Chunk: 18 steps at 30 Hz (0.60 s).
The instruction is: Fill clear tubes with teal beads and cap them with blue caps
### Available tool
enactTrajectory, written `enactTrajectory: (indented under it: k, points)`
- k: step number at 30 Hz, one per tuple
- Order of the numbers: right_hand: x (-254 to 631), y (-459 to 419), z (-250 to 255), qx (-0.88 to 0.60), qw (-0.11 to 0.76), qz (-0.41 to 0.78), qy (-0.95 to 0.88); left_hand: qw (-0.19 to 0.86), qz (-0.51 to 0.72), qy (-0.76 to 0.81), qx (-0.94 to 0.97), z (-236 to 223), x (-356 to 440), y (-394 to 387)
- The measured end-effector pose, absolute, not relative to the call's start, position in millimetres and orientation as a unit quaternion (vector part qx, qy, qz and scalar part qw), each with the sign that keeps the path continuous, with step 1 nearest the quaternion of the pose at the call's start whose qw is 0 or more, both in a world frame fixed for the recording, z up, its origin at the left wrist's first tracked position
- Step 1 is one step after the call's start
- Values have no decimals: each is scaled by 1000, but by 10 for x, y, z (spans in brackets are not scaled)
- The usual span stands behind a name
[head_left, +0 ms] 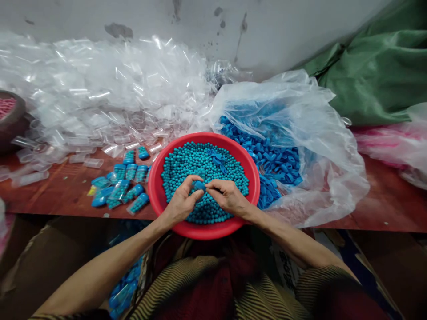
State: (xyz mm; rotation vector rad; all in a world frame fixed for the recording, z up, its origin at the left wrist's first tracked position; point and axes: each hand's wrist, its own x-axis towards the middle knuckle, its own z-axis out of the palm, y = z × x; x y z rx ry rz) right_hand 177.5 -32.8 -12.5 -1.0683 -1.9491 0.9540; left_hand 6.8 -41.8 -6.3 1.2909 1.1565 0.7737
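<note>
Over a red basin (154,195) full of small teal balls (187,155), my left hand (184,198) grips a small clear container with a blue cap (199,186). My right hand (228,195) is pinched close against the capped side, its thumb and fingertips together; whatever lies between them is too small to make out. A few loose blue caps (218,160) rest on the balls at the back right of the basin. Left of the basin lie several filled containers with blue caps (119,191), teal balls showing through their walls.
A big heap of clear plastic tubes (126,84) lines the wall at the left. Blue caps (276,160) spill from a clear plastic bag (333,178) on the right. A bowl of pink pieces (13,120) stands far left. Green cloth (376,80) sits at the back right.
</note>
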Motion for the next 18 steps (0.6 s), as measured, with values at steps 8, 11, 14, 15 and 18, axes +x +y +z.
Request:
enactTrajectory:
  k: [8, 11, 14, 15, 18]
  points:
    - [1956, -130, -91, -415, 353, 616, -569, 636, 282, 484, 531, -39, 70, -376]
    - [1887, -116, -125, -442, 396, 606, -530, 617, 292, 494, 538, -41, 90, -391]
    - [1780, -187, -116, -459, 379, 507, -623, 605, 297, 497, 547, -51, 96, -422]
    - [1749, -224, -101, -454, 354, 471, -669, 602, 299, 495, 551, -58, 96, -435]
    - [1680, -348, -46, -412, 267, 374, -787, 573, 339, 491, 561, -92, 97, -466]
